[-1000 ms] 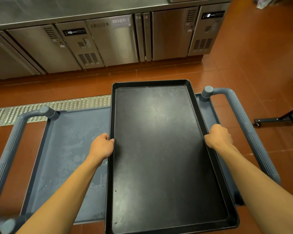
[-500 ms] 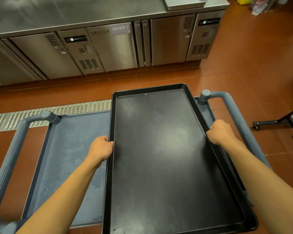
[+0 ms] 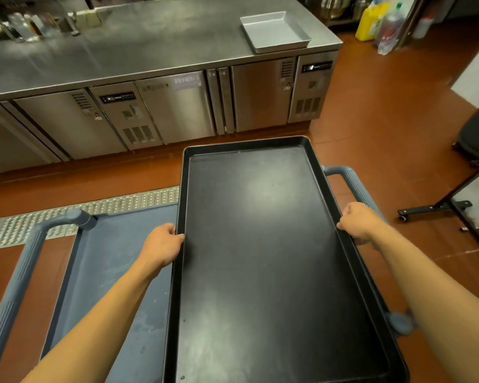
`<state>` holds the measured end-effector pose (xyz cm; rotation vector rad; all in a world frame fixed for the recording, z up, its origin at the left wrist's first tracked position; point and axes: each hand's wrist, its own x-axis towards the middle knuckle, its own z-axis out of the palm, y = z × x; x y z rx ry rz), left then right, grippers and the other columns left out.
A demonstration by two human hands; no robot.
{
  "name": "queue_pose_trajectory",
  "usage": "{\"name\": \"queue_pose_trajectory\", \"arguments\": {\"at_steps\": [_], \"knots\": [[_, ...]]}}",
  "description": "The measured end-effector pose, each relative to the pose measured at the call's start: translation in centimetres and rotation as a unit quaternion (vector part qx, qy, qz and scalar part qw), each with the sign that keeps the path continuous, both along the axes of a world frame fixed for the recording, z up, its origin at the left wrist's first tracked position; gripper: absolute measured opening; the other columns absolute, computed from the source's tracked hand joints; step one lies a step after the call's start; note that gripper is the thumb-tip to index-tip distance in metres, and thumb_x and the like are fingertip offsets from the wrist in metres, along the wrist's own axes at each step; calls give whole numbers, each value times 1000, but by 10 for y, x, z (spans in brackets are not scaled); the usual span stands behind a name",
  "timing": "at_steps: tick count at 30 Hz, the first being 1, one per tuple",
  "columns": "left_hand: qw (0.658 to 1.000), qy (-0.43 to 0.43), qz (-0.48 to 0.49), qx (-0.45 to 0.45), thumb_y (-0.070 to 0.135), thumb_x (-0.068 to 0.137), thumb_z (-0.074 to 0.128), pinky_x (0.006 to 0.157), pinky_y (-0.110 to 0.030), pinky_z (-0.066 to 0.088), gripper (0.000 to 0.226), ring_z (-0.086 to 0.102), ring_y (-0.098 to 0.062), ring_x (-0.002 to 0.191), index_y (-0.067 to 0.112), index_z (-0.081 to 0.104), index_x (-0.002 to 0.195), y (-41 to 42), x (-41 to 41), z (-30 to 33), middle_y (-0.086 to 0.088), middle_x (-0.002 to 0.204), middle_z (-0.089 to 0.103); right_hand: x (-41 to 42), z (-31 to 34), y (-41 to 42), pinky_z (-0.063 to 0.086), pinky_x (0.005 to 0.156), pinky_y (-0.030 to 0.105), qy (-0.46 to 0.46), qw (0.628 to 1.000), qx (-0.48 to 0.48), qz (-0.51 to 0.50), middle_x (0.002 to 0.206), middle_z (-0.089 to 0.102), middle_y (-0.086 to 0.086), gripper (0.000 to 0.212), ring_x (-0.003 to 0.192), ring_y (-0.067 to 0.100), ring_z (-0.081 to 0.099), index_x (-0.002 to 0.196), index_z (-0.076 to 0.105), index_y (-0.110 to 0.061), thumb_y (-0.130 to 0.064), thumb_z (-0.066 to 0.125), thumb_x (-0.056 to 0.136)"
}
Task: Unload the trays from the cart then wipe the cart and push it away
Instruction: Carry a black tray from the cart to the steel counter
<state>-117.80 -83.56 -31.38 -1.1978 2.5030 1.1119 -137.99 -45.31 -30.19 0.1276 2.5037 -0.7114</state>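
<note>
Tray: one black tray [image 3: 263,258], long, shallow, raised rim, dull smudged base; held lengthwise over the right half of the cart [image 3: 108,272].
Left hand [image 3: 161,246]: fingers curled round the tray's left rim.
Right hand [image 3: 358,223]: fingers curled round the right rim.
Cart: one, grey-blue, wet marks on its top shelf; two side handles.
Hidden: cart's right half behind the tray; tray's near end cut off by the frame.
Counter [image 3: 138,48]: steel, bearing one silver tray [image 3: 274,31].
</note>
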Motion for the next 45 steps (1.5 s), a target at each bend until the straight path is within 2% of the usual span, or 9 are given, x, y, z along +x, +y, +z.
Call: {"name": "queue_pose_trajectory", "arguments": {"at_steps": [10, 14, 19, 29, 32, 38, 40, 42, 45], "knots": [[987, 96, -81, 101, 28, 101, 57, 63, -45, 56, 22, 56, -26, 74, 12, 53, 86, 44, -49, 67, -14, 80, 55, 17, 87, 84, 30, 43, 25, -7, 994, -80, -72, 90, 51, 26, 19, 46, 17, 32, 86, 45, -11, -1, 42, 102], [973, 135, -112, 151, 44, 105, 49, 56, -29, 48, 36, 56, -22, 75, 13, 66, 97, 92, -70, 105, -7, 86, 62, 30, 115, 135, 37, 47, 24, -15, 982, -117, -149, 86, 47, 14, 20, 59, 19, 40, 98, 55, -9, -27, 54, 105], [964, 130, -140, 186, 65, 102, 33, 79, -41, 54, 53, 63, -20, 92, 24, 67, 107, 161, -89, 139, 1, 100, 66, 51, 135, 203, 47, 58, 26, -35, 956, -160, -244, 82, 55, 7, 52, 72, 20, 51, 86, 54, -17, -67, 43, 99], [965, 67, -184, 173, 73, 98, 20, 98, -49, 48, 84, 56, -39, 125, 9, 54, 140, 318, -138, 151, -20, 135, 60, 73, 142, 366, 42, 54, 26, -32, 927, -222, -302, 59, 46, 1, 63, 56, 16, 40, 77, 46, -20, -77, 24, 96], [963, 64, -187, 181, 76, 95, 18, 84, -41, 46, 79, 61, -33, 105, 15, 66, 106, 362, -148, 145, -18, 110, 64, 63, 143, 413, 46, 55, 26, -44, 928, -231, -288, 57, 54, 2, 66, 57, 17, 48, 78, 48, -18, -76, 24, 97], [970, 74, -109, 202, 82, 92, 21, 76, -34, 40, 69, 50, -24, 76, 19, 41, 73, 454, -167, 123, -14, 81, 49, 28, 160, 502, 38, 48, 25, -52, 944, -216, -243, 47, 40, -4, 62, 47, 13, 34, 71, 40, -21, -74, 26, 98], [971, 60, -102, 207, 83, 91, 22, 90, -42, 47, 68, 61, -34, 90, 21, 47, 82, 476, -171, 117, -31, 95, 51, 14, 165, 523, 38, 52, 27, -52, 949, -209, -229, 43, 43, -5, 62, 49, 13, 37, 72, 41, -19, -73, 25, 99], [972, 41, -97, 210, 82, 92, 21, 107, -50, 44, 94, 58, -41, 114, 0, 53, 125, 492, -175, 116, -34, 127, 53, -3, 168, 541, 39, 53, 28, -56, 953, -204, -219, 41, 47, -5, 62, 50, 14, 41, 74, 42, -17, -70, 25, 101], [976, 31, -84, 198, 81, 92, 18, 92, -42, 54, 97, 62, -34, 97, 3, 58, 133, 512, -185, 118, -27, 115, 63, -27, 166, 559, 39, 51, 28, -60, 954, -205, -209, 41, 49, -5, 60, 54, 15, 42, 75, 43, -17, -68, 26, 102]]}}
